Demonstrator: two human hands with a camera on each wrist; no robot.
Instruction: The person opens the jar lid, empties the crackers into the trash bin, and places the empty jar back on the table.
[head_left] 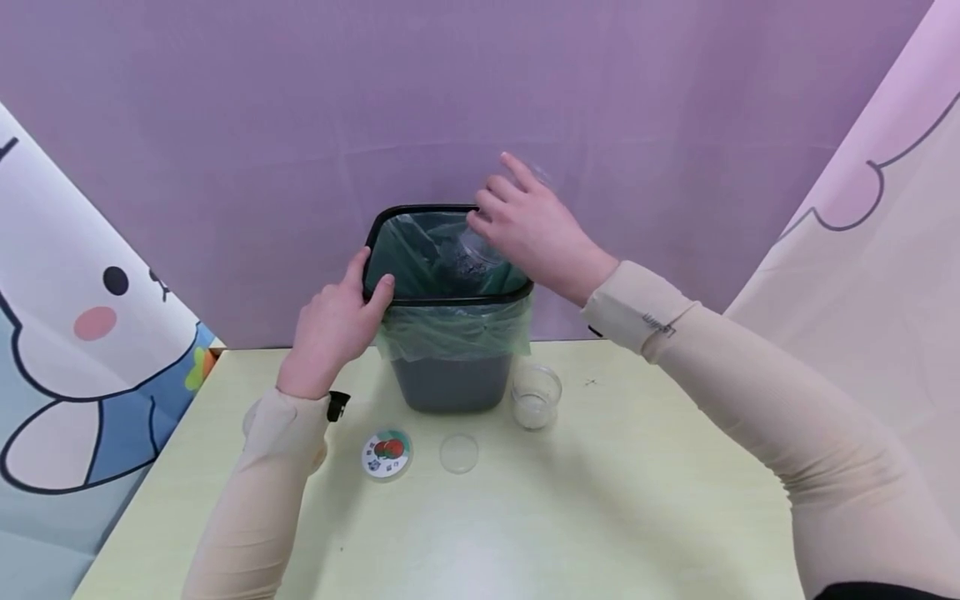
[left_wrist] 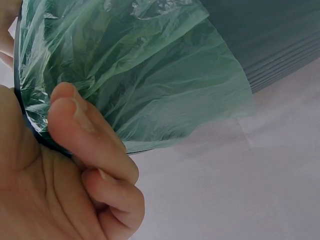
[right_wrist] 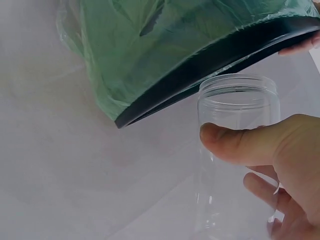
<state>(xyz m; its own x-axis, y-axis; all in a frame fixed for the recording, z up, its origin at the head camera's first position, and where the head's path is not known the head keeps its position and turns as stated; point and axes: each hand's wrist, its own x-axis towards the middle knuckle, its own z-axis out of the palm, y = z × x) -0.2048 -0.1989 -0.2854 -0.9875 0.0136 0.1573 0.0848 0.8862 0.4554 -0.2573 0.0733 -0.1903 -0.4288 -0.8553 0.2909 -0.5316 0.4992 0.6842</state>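
Observation:
A grey trash bin (head_left: 450,387) with a black rim stands at the back of the table, lined with a green plastic bag (head_left: 457,329). My left hand (head_left: 333,325) grips the rim at the bin's left corner; its curled fingers (left_wrist: 95,135) show against the bag in the left wrist view. Over the bin's right side, my right hand (head_left: 536,229) holds a clear plastic jar (right_wrist: 215,190), tipped with its uncovered mouth toward the bin. Through the right wrist view the jar looks see-through, with no contents visible. Dark bits inside the bag are too unclear to name.
In front of the bin lie a round lid (head_left: 387,467) with a tomato picture and a clear disc (head_left: 459,454). A second clear container (head_left: 536,398) stands right of the bin. Behind rises a purple cloth backdrop (head_left: 600,83). My left sleeve partly hides a small round thing.

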